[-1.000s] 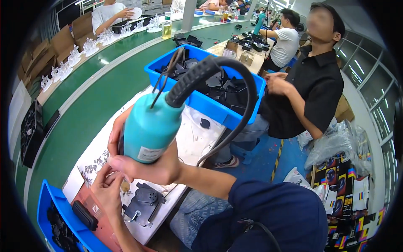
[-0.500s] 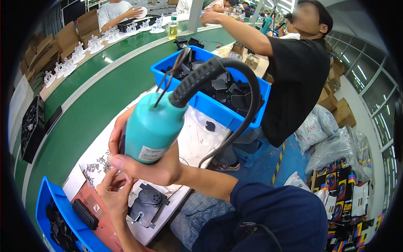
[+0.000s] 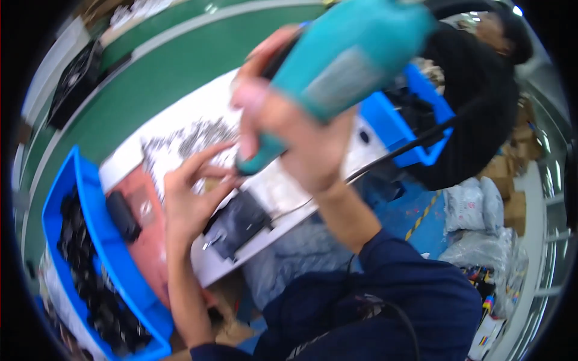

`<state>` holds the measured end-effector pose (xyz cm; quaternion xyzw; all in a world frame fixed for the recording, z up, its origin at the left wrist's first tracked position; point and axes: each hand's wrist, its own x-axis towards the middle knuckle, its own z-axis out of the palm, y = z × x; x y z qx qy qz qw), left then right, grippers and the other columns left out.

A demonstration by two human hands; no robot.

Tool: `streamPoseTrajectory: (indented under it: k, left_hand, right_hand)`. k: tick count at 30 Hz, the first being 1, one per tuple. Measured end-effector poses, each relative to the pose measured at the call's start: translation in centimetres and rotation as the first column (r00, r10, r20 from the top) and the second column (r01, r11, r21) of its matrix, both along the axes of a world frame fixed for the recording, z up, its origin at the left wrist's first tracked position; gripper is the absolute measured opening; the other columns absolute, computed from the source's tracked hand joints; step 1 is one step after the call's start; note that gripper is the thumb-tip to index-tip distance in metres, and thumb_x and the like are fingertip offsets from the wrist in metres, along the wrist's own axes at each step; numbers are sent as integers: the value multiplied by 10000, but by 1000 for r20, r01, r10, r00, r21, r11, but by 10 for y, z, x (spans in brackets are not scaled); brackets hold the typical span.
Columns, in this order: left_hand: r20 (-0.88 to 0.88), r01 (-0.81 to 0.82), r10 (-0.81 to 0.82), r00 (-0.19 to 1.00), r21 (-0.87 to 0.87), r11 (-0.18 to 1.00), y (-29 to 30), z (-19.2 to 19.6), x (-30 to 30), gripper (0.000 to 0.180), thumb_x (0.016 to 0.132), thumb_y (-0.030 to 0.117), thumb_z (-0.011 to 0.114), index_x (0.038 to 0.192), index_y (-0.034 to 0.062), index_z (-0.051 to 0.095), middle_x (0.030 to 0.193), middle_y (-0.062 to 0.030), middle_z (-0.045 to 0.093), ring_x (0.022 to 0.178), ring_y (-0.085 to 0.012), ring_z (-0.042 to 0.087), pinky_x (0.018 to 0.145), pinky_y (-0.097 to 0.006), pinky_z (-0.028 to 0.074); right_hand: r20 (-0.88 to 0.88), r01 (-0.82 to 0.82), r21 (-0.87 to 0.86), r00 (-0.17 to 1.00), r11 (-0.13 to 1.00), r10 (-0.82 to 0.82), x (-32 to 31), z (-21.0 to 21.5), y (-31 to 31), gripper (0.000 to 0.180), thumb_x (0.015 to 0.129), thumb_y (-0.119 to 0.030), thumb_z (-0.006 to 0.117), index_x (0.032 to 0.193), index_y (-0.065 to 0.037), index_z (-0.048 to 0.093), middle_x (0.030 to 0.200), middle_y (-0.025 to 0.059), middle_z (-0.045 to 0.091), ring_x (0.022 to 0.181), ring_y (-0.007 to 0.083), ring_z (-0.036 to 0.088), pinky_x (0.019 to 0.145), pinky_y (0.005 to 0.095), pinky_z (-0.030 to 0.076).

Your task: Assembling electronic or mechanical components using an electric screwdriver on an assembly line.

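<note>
Two hands in view, I read both as busy. Right hand (image 3: 301, 141) is clamped around a teal power screwdriver (image 3: 337, 72), wrist cocked, tool tilted with its tip pointing down-left. Left hand (image 3: 192, 192) sits just below the tip, fingers pinched together over a small part I can't resolve in the blur. Black part (image 3: 238, 222) lies just beside it near the white worktop (image 3: 283, 198) front edge. Screw pile (image 3: 186, 138) behind the fingers. Blue bin (image 3: 114, 265) crowds the left side; second blue bin (image 3: 391, 120) right, cable (image 3: 415, 144) trailing across it.
</note>
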<state>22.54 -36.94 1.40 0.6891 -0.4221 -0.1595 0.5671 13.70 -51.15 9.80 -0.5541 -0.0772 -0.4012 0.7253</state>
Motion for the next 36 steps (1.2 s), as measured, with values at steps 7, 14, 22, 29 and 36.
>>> streamPoseTrajectory:
  k: [7,14,22,29,36]
  left_hand:
    - [-255,81,-38,966,160,984,24,7,12,492,762,139,739,1218,27,592,1084,-101,670,1026,-180,613,948,-343,438]
    - [-482,244,-81,873,286,927,12,-2,-9,657,666,21,778,1276,6,535,1046,-121,661,964,-147,594,909,-311,467]
    - [-411,215,-31,911,409,887,6,13,-11,501,645,-44,756,1108,-90,569,1055,-144,656,956,-188,625,897,-316,480]
    - [-380,192,2,925,473,860,5,15,-9,490,631,-24,771,1072,-90,570,965,-136,670,896,-199,648,824,-308,508]
    - [-384,162,37,923,473,866,6,15,-10,493,638,-17,774,1080,-67,562,981,-128,653,948,-193,629,855,-313,493]
  right_hand:
    - [-197,310,143,940,940,-280,-5,20,14,318,747,-36,610,1021,46,471,712,167,561,387,192,505,396,261,425]
    - [-188,-81,193,975,978,118,3,-7,-21,304,760,-6,665,1025,46,525,739,103,597,486,131,559,449,233,464]
    - [20,-111,275,994,955,109,20,-24,-12,328,763,48,679,1069,54,562,866,91,634,680,114,615,557,229,494]
    - [59,-161,339,987,927,150,25,-26,-9,336,764,53,678,1079,56,561,903,104,637,735,128,626,604,249,508]
    - [87,-225,377,974,899,207,25,-28,-7,344,765,58,678,1088,57,560,939,118,641,790,143,637,651,270,523]
